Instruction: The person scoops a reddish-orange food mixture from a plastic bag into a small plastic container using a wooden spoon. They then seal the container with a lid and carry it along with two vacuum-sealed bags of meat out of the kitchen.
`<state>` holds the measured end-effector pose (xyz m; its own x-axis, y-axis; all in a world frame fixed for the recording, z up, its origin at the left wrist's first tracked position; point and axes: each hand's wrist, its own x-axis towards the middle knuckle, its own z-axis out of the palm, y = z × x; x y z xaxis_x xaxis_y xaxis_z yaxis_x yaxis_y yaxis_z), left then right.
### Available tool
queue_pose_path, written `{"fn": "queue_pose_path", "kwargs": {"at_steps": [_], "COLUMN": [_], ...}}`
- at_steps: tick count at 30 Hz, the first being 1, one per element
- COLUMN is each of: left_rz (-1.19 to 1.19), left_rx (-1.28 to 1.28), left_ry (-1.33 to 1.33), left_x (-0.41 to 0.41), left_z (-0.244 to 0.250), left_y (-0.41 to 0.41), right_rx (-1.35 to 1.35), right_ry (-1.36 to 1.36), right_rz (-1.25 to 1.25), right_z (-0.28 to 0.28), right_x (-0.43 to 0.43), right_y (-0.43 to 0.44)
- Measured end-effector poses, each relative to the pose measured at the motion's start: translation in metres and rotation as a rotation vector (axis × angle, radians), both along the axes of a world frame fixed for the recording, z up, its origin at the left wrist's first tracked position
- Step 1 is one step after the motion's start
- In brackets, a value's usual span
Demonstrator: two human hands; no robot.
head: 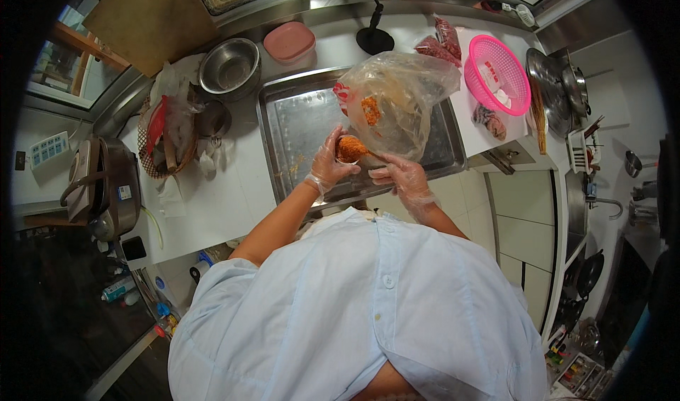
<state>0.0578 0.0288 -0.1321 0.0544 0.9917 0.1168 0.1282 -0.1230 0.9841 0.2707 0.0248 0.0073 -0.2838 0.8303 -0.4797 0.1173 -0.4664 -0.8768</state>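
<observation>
My left hand [328,162], in a clear plastic glove, holds a small round cup heaped with orange-red crumbs [350,149]. It is above the left-centre part of a large stainless steel tray [297,111]. My right hand [405,179], gloved likewise, pinches what looks like the handle of a spoon, whose front end reaches the crumbs at the cup's right side. Just beyond both hands, a large clear plastic bag [406,109] rests on the tray, with more orange crumbs [370,111] inside. Scattered crumbs [295,166] lie on the tray's left part.
Behind the tray are a steel bowl [230,67], a pink lidded container [289,42] and a black stand [375,41]. To the right sit bags of red contents [443,44] and a pink plastic basket [498,75]. A woven basket [169,135] stands on the left.
</observation>
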Motion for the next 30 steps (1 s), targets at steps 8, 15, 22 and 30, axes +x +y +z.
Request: {"fn": "queue_pose_path", "kwargs": {"at_steps": [8,15,22,30], "left_rz": [0.058,0.022,0.011,0.017], "left_rx": [0.064,0.019,0.001,0.006], "left_ry": [0.217,0.134,0.078,0.156], "left_x": [-0.002,-0.002,0.000,-0.002], "left_z": [0.002,0.007,0.010,0.010], "left_y": [0.001,0.001,0.001,0.001], "right_rx": [1.215,1.348,0.388,0.083], "right_ry": [-0.931,-0.904,-0.122,0.009], "right_rz": [0.476,0.393,0.062,-0.031], "right_z": [-0.006,-0.002,-0.013,-0.017], "right_x": [-0.004,0.008,0.006,-0.001], "right_y": [-0.014,-0.014,-0.013,0.002]}}
